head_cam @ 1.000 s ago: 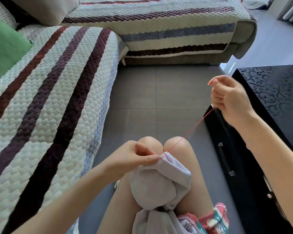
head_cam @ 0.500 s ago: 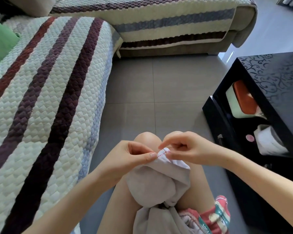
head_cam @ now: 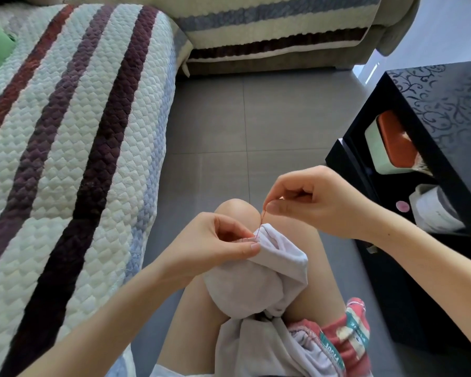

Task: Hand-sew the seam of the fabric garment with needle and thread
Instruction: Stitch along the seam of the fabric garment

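Observation:
A pale lilac-grey garment [head_cam: 253,284] lies bunched over my knees. My left hand [head_cam: 215,240] pinches its folded seam edge between thumb and fingers at the top. My right hand [head_cam: 310,200] hovers just above and to the right of that edge, with thumb and forefinger pinching the needle. A short length of red thread [head_cam: 261,224] runs from those fingertips down into the seam. The needle itself is too thin to make out clearly.
A quilted striped sofa cover [head_cam: 65,131] fills the left side. On the right stands a black cabinet [head_cam: 433,104] with an open shelf holding a white-and-orange box [head_cam: 392,142] and a paper roll [head_cam: 435,208]. Grey floor tiles [head_cam: 242,118] lie ahead.
One second ago my right hand was raised far right, pulling the red thread taut. It came back down to the seam and now lifts slightly, pinching at the fabric edge. My left hand kept its hold.

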A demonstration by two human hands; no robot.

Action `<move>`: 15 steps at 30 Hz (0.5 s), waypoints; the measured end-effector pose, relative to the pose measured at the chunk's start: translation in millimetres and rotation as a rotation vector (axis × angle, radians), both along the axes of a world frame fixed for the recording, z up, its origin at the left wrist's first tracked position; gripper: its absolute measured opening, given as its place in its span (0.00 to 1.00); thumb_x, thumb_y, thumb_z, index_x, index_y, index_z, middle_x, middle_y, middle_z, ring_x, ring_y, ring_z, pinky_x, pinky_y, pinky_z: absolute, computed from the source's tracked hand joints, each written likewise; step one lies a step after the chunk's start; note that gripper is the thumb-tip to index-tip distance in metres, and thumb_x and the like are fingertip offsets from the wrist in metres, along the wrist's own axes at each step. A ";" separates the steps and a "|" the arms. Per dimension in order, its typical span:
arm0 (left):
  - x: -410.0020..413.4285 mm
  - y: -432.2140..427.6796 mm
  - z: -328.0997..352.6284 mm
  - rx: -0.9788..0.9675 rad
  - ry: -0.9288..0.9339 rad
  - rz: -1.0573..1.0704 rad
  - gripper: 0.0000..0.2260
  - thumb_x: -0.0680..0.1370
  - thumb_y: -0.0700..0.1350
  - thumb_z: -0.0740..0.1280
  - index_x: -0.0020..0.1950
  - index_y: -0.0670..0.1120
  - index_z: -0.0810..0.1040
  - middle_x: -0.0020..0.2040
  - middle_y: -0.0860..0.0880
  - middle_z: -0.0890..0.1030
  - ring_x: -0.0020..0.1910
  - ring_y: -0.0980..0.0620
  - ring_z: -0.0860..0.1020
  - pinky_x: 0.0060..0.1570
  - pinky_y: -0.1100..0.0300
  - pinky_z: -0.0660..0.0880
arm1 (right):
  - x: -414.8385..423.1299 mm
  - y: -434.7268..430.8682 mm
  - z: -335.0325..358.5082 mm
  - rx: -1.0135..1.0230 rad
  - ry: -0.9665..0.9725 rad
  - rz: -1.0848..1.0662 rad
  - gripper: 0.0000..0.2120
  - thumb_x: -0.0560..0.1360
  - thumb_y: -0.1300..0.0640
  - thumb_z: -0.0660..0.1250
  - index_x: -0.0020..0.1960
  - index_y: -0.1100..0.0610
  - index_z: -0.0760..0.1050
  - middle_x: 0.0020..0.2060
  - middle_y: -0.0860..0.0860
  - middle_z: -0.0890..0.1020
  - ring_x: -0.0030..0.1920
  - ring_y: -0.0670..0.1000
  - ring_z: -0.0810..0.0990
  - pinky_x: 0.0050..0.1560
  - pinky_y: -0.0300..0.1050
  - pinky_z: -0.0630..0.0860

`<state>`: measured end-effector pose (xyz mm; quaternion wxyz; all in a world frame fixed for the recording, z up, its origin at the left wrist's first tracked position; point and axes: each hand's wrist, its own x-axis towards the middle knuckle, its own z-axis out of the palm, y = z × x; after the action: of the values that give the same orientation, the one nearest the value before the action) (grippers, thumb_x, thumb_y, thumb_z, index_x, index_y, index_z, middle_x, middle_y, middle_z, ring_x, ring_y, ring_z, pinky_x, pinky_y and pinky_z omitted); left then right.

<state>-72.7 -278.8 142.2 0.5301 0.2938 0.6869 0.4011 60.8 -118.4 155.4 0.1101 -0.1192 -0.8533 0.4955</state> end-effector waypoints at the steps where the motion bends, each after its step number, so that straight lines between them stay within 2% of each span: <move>1: 0.6 0.6 0.5 -0.002 0.004 0.003 0.02 0.70 0.40 0.76 0.39 0.46 0.86 0.36 0.51 0.84 0.37 0.60 0.80 0.39 0.68 0.73 | -0.7 -0.6 2.4 0.004 0.006 -0.005 0.08 0.70 0.53 0.69 0.39 0.59 0.81 0.28 0.60 0.75 0.28 0.52 0.67 0.31 0.41 0.66; 4: 1.5 1.0 -0.1 -0.012 0.018 0.007 0.03 0.70 0.41 0.76 0.38 0.48 0.86 0.37 0.50 0.85 0.38 0.58 0.80 0.41 0.63 0.74 | -2.4 -0.5 5.7 0.010 0.027 -0.024 0.08 0.70 0.55 0.68 0.39 0.60 0.80 0.28 0.59 0.77 0.30 0.57 0.72 0.33 0.49 0.71; 9: 2.9 0.9 -0.8 -0.028 0.052 -0.012 0.05 0.71 0.41 0.76 0.36 0.49 0.86 0.36 0.49 0.84 0.36 0.59 0.79 0.39 0.64 0.72 | -6.5 1.5 8.7 0.035 0.084 -0.107 0.05 0.70 0.59 0.68 0.37 0.59 0.79 0.30 0.57 0.79 0.32 0.56 0.74 0.33 0.40 0.70; 13: 3.7 0.5 -0.5 -0.033 0.059 -0.007 0.04 0.71 0.40 0.76 0.37 0.48 0.85 0.36 0.48 0.84 0.36 0.58 0.79 0.39 0.64 0.73 | -8.9 3.2 12.2 0.072 0.125 -0.139 0.04 0.70 0.61 0.67 0.38 0.61 0.79 0.31 0.60 0.80 0.32 0.58 0.74 0.34 0.45 0.71; 15: 4.2 0.4 -0.2 -0.032 0.058 -0.007 0.05 0.71 0.40 0.76 0.37 0.49 0.85 0.35 0.49 0.84 0.36 0.59 0.79 0.38 0.65 0.73 | -9.6 3.9 13.2 0.100 0.137 -0.138 0.05 0.70 0.61 0.67 0.38 0.62 0.79 0.30 0.61 0.79 0.32 0.58 0.73 0.33 0.44 0.70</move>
<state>-68.5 -278.4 142.1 0.5162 0.2989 0.7073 0.3795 51.2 -114.5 168.6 0.2076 -0.1378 -0.8574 0.4504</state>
